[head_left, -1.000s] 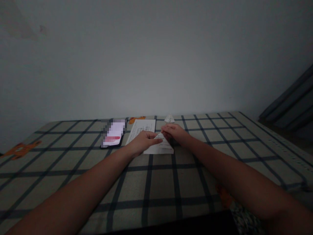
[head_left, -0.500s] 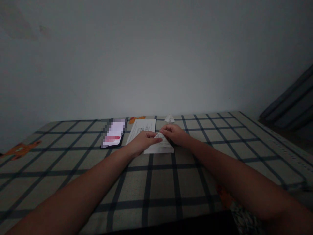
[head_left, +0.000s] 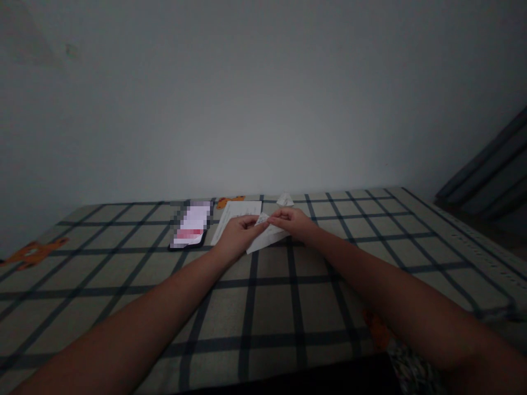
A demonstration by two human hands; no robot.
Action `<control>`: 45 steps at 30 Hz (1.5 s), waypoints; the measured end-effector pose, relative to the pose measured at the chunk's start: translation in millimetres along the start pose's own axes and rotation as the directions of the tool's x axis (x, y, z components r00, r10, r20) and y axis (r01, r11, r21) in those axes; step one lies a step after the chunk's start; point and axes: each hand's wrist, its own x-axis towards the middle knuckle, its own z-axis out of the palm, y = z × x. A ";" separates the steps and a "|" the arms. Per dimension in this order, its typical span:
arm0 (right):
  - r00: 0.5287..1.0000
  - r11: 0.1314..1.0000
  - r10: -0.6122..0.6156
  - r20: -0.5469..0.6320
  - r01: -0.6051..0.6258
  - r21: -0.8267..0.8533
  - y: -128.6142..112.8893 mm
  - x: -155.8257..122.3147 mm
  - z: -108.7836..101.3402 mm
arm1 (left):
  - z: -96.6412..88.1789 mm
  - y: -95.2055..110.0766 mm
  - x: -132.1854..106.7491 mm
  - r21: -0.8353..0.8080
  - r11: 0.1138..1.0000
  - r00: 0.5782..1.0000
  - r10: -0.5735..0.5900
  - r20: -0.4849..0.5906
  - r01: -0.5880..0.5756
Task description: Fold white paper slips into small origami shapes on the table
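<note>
A folded sheet of paper (head_left: 267,238) with some print on it is held between both hands, just above the checked cloth. My left hand (head_left: 239,232) pinches it from the left, thumb on top. From the right, the thumb and fingers of my right hand (head_left: 293,221) close on its upper part. The fingertips of the two hands nearly meet and hide part of the folds. Behind my left hand lies a flat stack or sheet of printed paper (head_left: 239,209).
A phone (head_left: 193,222) with a lit, blurred screen lies to the left of the printed paper. Near the wall (head_left: 288,109) sits a small folded paper piece (head_left: 285,199). The checked cloth (head_left: 272,307) covers the surface and bears orange figures (head_left: 35,252).
The folded paper has been turned and tilted: its lower edge, level before, now slants up to the right. Both hands have shifted only slightly, with their fingertips closer together.
</note>
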 end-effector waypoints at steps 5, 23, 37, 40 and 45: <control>0.999 0.996 -0.039 -0.013 0.038 -0.075 -0.9 -1.1 -0.1 | 2.3 -3.8 4.0 -0.169 0.985 0.998 0.014 -0.053 -0.023; 0.978 0.978 -0.196 -0.067 0.190 -0.090 -5.1 -6.8 4.5 | -4.1 -2.6 4.9 -0.260 0.962 0.986 -0.114 -0.124 0.079; 0.880 0.763 -0.473 0.034 0.429 -0.484 -10.2 -9.2 -1.1 | -4.3 -6.5 5.5 -0.349 0.929 0.985 -0.157 -0.069 0.124; 0.889 0.767 -0.457 -0.011 0.388 -0.511 -11.8 -10.4 1.3 | -5.2 -9.4 6.8 -0.297 0.949 0.987 -0.139 -0.082 0.109; 0.887 0.754 -0.461 -0.028 0.374 -0.540 -12.3 -12.0 4.0 | -4.6 -10.1 7.5 -0.269 0.960 0.988 -0.109 -0.108 0.077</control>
